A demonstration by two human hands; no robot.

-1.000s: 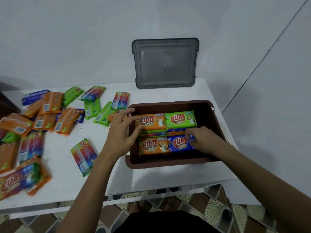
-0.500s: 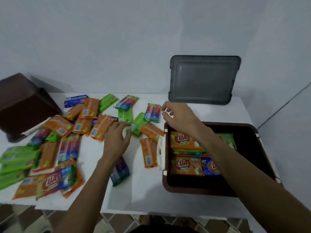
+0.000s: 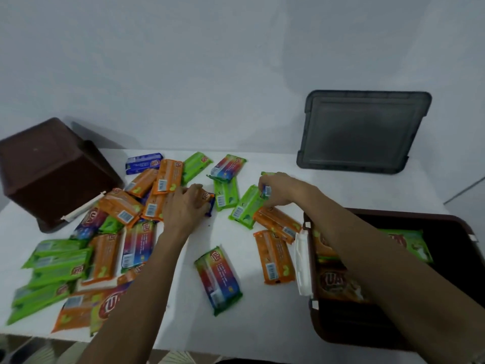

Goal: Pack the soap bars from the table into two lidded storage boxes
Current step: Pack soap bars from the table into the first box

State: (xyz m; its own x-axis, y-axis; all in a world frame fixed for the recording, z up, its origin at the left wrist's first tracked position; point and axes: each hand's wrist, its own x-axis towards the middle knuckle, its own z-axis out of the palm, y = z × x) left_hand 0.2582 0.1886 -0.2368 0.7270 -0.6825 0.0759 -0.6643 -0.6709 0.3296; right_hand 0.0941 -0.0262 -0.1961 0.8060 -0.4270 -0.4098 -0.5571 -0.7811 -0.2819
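Observation:
Many wrapped soap bars in orange, green, blue and rainbow colours lie scattered on the white table [image 3: 265,319]. My left hand [image 3: 185,206] curls over an orange soap bar [image 3: 207,196] in the middle of the pile. My right hand [image 3: 279,189] is closed on a rainbow soap bar [image 3: 267,191], next to a green bar [image 3: 244,207]. The open brown box [image 3: 451,219] stands at the right under my right forearm, with orange bars [image 3: 333,282] and a green bar [image 3: 409,245] inside. A second brown box [image 3: 52,169] lies upside down at the left.
A grey lid [image 3: 364,132] leans against the wall behind the open box. A white latch [image 3: 303,264] sticks out on the box's left side. A rainbow bar [image 3: 217,279] and an orange bar [image 3: 274,258] lie loose near the front. Floor tiles show below the table edge.
Both hands left the open box and reached left and forward to the loose pile. The view swung left, bringing the overturned box into sight. Each hand has closed on a bar.

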